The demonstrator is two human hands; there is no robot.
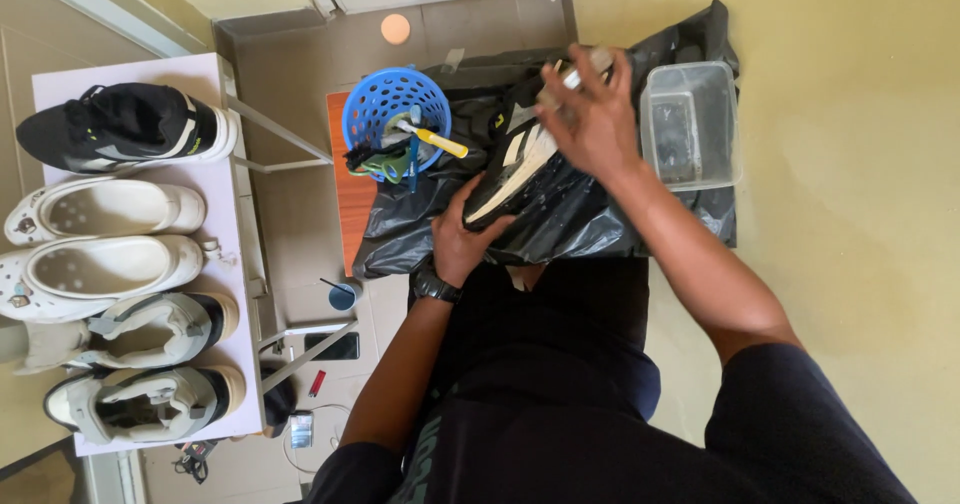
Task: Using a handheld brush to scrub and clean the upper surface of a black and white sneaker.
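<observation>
Over black plastic sheet (560,219) — sneaker (512,159) slants diagonally, left hand (462,236) gripping heel, right hand (592,114) clasping toe.

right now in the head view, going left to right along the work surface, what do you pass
white shelf of shoes → blue basket → black shoe, left hand gripping its near end, right hand over its far end → clear plastic tub

Head view, single camera: worn on the person's head; faces almost straight down over torso and forearms; near range to the black plastic sheet (560,219) at centre; floor (300,94) and pale shoe table (215,74) toward frame left; yellow wall (850,214) frame right.
</observation>
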